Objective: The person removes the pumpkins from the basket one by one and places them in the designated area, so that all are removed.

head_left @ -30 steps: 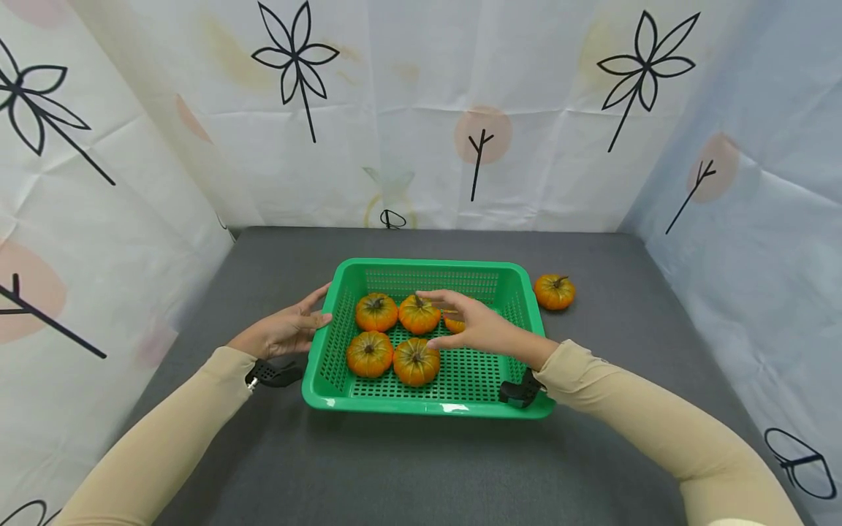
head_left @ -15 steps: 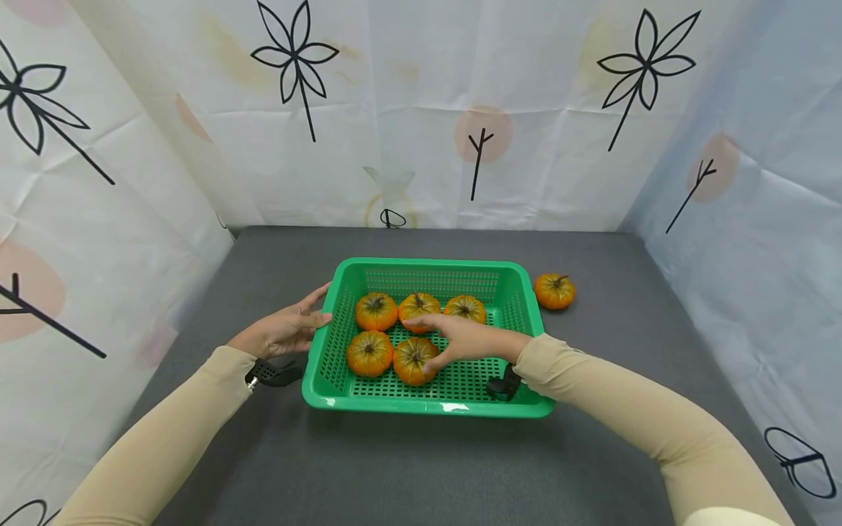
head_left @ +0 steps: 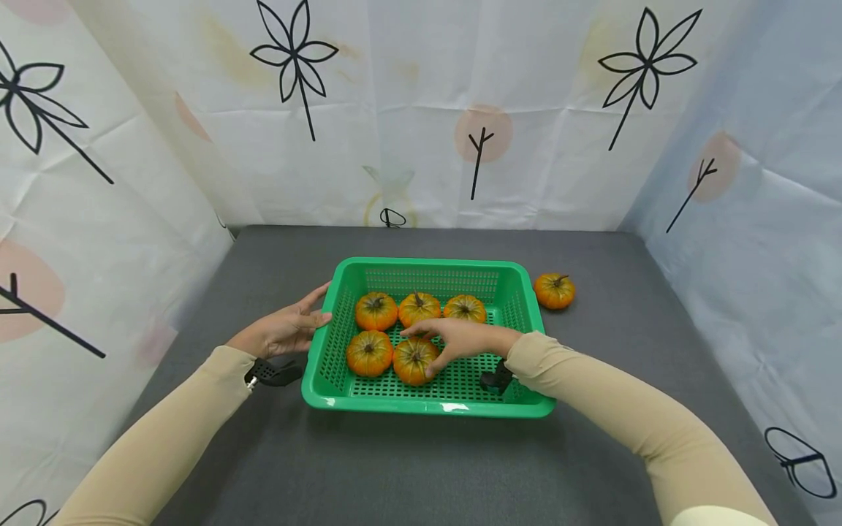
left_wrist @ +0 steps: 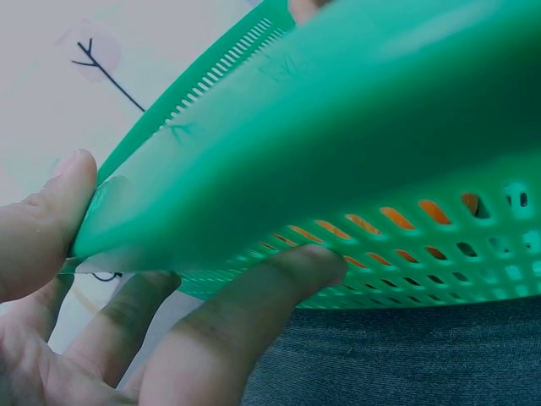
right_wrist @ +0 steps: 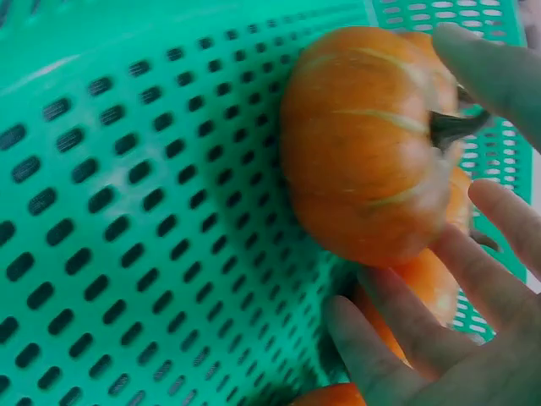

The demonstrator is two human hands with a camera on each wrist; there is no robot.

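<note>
A green perforated plastic basket [head_left: 427, 408] holds several small orange pumpkins. My left hand [head_left: 283, 332] grips its left rim, the thumb [left_wrist: 46, 216] over the edge and the other fingers against the outside of the wall. Inside the basket, my right hand [head_left: 460, 340] reaches over the front-row pumpkin [head_left: 411, 363], with thumb and fingers spread on either side of it. In the right wrist view that pumpkin [right_wrist: 363, 144] lies between the thumb and the fingertips. Whether they touch it is hard to tell. Behind it are the middle pumpkin [head_left: 419, 308] and the right pumpkin [head_left: 465, 307] of the back row.
At the front left of the basket sits a pumpkin [head_left: 370, 354], and at the back left another pumpkin [head_left: 376, 311]. One more pumpkin [head_left: 555, 291] stands on the grey table [head_left: 395, 467], just right of the basket. Patterned white cloth [head_left: 408, 109] encloses the table's back and sides.
My right hand has moved down and slightly left over the front-row pumpkin, uncovering the back-right one. The left hand and the basket look unmoved.
</note>
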